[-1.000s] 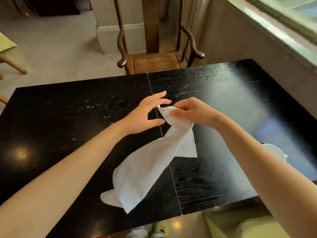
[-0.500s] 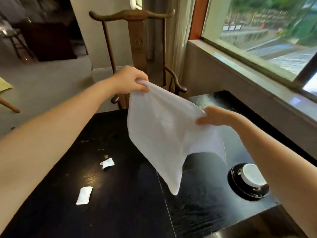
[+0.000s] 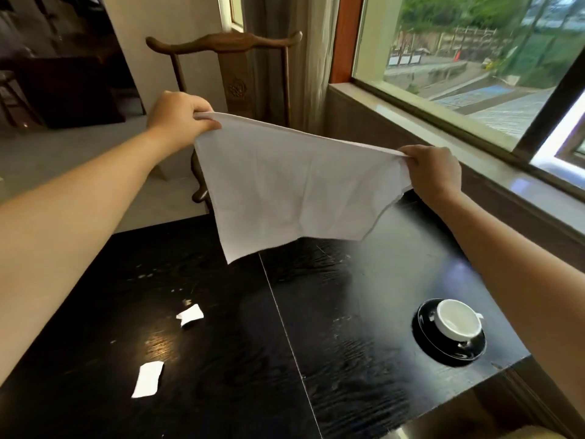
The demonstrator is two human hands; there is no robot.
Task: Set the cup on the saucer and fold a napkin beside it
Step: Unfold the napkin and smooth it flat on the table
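A white cloth napkin (image 3: 285,188) hangs spread out in the air above the far part of the black table (image 3: 221,359). My left hand (image 3: 177,117) grips its upper left corner and my right hand (image 3: 433,171) pinches its upper right corner, so the top edge is pulled taut between them. The lower corners hang free just above the tabletop. A white cup (image 3: 459,320) sits on a black saucer (image 3: 424,337) near the table's right front corner, below my right forearm.
Two small white paper scraps (image 3: 190,315) (image 3: 147,379) lie on the left half of the table. A wooden armchair (image 3: 234,68) stands behind the table's far edge. A window ledge (image 3: 443,122) runs along the right wall.
The napkin went from lying bunched on the table to being lifted and then stretched wide. My hands have moved apart, each at an upper corner. The camera has tilted up.
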